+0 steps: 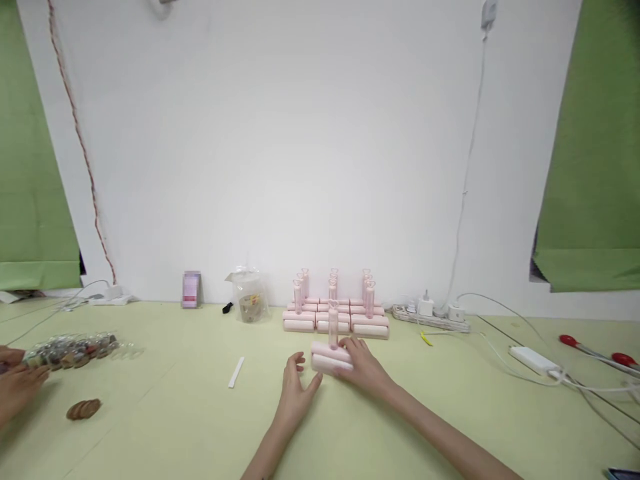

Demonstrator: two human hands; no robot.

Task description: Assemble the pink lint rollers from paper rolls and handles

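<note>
A pink lint roller [330, 359] with a white roll and an upright handle sits on the table in front of me. My right hand [367, 367] grips its right end, thumb low and fingers over the top. Just off its left end is my left hand [296, 392], fingers apart and curved, holding nothing. Right behind, several matching pink lint rollers [334, 323] stand in rows against the wall, handles up.
To the left lies a white strip [237, 372]; behind it are a clear plastic bag [250, 300], a black clip-like piece [227, 308] and a propped phone [191, 291]. Another person's hand [23, 390] touches clear-wrapped items [73, 350]. Rightward are a power strip [433, 320], cables and a white adapter [534, 361].
</note>
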